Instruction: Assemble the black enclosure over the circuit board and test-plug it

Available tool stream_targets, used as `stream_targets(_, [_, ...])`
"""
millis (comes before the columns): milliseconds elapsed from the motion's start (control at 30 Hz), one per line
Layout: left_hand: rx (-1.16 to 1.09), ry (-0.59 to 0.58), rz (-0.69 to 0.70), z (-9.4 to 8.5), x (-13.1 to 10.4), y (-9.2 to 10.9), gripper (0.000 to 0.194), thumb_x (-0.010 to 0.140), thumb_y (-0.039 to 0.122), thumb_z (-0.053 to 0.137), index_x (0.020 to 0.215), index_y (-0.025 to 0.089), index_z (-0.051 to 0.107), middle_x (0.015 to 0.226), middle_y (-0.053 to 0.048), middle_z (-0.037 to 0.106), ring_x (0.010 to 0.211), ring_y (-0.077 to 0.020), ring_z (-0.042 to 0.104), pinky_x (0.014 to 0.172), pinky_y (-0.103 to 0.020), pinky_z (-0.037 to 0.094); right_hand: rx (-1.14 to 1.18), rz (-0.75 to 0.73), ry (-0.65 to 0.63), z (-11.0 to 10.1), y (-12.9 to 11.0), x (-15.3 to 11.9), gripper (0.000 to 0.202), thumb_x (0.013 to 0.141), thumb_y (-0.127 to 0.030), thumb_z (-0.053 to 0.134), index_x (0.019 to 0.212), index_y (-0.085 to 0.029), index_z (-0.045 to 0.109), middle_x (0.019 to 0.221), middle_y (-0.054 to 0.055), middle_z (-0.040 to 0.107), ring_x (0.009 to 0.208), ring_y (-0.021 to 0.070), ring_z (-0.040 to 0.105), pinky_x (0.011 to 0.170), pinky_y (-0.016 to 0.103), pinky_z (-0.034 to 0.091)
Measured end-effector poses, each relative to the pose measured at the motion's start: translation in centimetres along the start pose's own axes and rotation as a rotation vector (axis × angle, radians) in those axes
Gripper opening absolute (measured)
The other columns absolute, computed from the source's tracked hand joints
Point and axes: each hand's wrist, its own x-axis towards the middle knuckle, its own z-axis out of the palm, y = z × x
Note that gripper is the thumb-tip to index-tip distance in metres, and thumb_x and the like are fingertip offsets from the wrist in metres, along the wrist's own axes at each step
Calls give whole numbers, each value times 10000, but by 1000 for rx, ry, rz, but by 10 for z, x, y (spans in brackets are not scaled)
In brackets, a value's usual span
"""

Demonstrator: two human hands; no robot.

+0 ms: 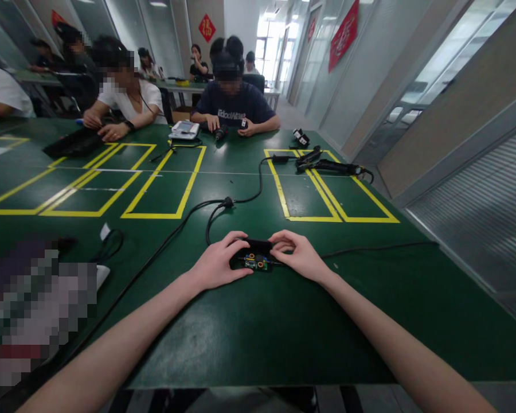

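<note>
An opened black adapter case (258,245) lies on the green table in front of me, with a small green circuit board (257,262) and its copper-coloured coils showing. My left hand (217,261) curls around the left end, fingers at the case's far edge and thumb by the board's near edge. At the right end, my right hand (300,256) pinches the case between thumb and fingers. Both hands partly cover the case. Beyond the left hand, a black cable (208,226) runs toward the case. Another thin black cable (370,249) stretches away to the right.
Yellow tape rectangles (155,215) mark the table (258,332). A black cable with a plug (228,202) crosses the middle. Black tools (327,165) lie at the far right. Across the table, one person (236,103) sits by a drill (219,135), another (124,97) by a black tray (75,142).
</note>
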Motion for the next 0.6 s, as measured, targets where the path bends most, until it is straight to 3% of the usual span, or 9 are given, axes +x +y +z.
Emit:
stream_targets(267, [-78, 36, 35, -1, -2, 1, 574, 825, 267, 796, 1331, 272, 525, 1421, -100, 542, 1205, -252, 659, 979, -380, 613, 82, 78, 63, 4, -5, -5, 341, 785, -356, 742, 1065, -162, 727, 803, 42, 748, 660, 185, 745, 582, 275, 618])
stream_targets(467, [-95, 39, 45, -2, -3, 2, 594, 841, 246, 780, 1368, 271, 506, 1391, -100, 560, 1187, -248, 660, 975, -378, 606, 46, -81, 5, 0, -10, -9, 184, 813, -279, 722, 972, -185, 726, 972, 52, 751, 863, 192, 763, 830, 339, 657])
stream_targets(600, [-118, 24, 34, -3, -3, 2, 527, 859, 253, 776, 1332, 255, 544, 1301, -86, 611, 1096, -222, 682, 932, -354, 603, -61, -243, -91, -6, -12, -10, 119, 843, -242, 714, 953, -195, 719, 1051, 69, 727, 933, 194, 738, 869, 362, 635])
